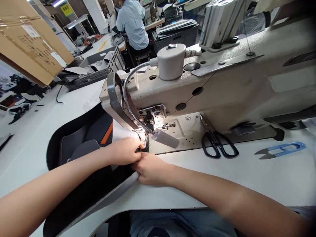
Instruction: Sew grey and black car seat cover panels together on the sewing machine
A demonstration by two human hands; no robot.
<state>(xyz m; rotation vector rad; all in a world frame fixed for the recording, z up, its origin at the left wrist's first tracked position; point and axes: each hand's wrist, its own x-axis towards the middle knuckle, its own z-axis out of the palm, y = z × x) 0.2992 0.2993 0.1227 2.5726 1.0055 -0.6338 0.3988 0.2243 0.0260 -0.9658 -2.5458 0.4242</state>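
Just in front of the needle area of a sewing machine [145, 95], my left hand [124, 150] is closed on a dark fabric piece [74, 144] with grey panels and an orange strip. My right hand [153, 169] touches it from the right, fingers curled round the light grey edge of the same fabric. The fabric spreads left over the white table and curves toward me, its black inner side showing. A lit lamp on a bendy metal neck [128, 98] shines on the needle area. Fingertips of both hands are partly hidden in the folds.
Black-handled scissors [214, 141] lie against the machine bed, with blue thread snips [281, 150] farther right. A cardboard box [32, 42] and a grey crate [98, 67] stand at the back left. A person in a light blue shirt [133, 24] sits beyond.
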